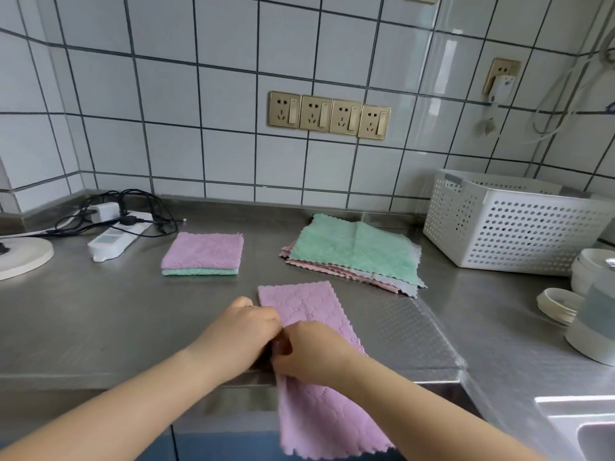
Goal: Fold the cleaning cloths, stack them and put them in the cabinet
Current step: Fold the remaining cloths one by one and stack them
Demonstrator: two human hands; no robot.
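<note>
A purple cloth (pixel 306 307), folded into a long strip, lies across the steel counter's front edge, its near end hanging over the edge. My left hand (pixel 243 331) and my right hand (pixel 312 351) both pinch it at its middle, side by side. Behind on the left sits a stack of folded cloths (pixel 203 252), purple on top of green. To the right is a pile of unfolded cloths (pixel 354 252) with a green one on top and pink and grey ones beneath.
A white perforated basket (pixel 519 224) stands at the back right. A power strip (pixel 114 239) with tangled cables lies at the back left. White lids (pixel 557 306) and a kettle (pixel 595 324) sit at the right, and a sink corner (pixel 579 424) at the lower right.
</note>
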